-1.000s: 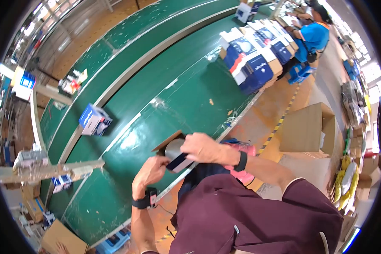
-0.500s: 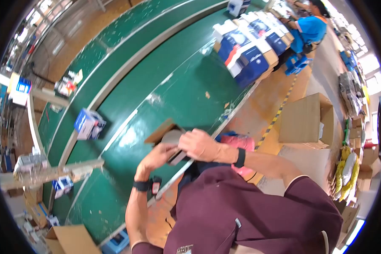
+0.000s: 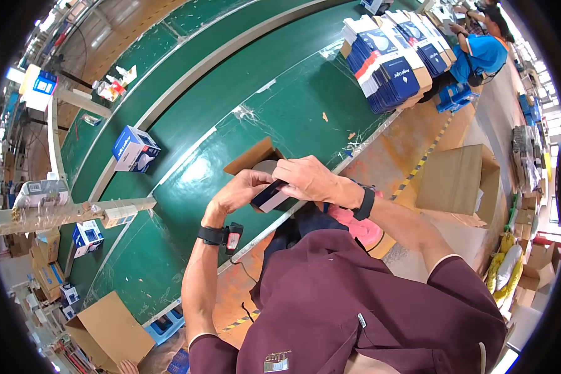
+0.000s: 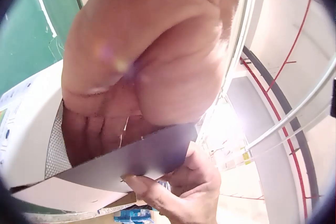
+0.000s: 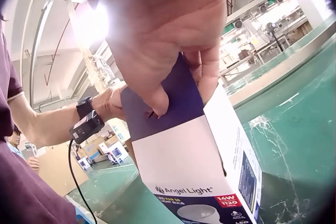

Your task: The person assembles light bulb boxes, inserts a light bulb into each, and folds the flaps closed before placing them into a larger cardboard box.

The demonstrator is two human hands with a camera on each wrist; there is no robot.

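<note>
An upright light bulb box point(image 5: 176, 161), white and navy with "Angel Light" on it, stands with its top open at the near edge of the green conveyor table. My right hand point(image 3: 311, 177) pinches its navy flap point(image 5: 176, 98), thumb on the near face and fingers behind. Over the opening, my left hand point(image 3: 232, 192) grips the box at its top, its fingers point(image 4: 94, 134) reaching in behind the navy flap. A brown flap point(image 3: 249, 156) sticks up on the far side. The fingertips of my left hand are hidden inside.
Another bulb box point(image 3: 136, 149) stands on the table to the left. Stacked flat boxes point(image 3: 396, 75) line the far right, beside a person in blue point(image 3: 480, 56). Open cartons stand on the floor at right point(image 3: 452, 177) and lower left point(image 3: 109, 330). A beam point(image 3: 75, 215) juts in at left.
Both hands stay at the box opening. The left hand has shifted up and nearer the right hand, and the brown flap stands up more. The view has shifted slightly.
</note>
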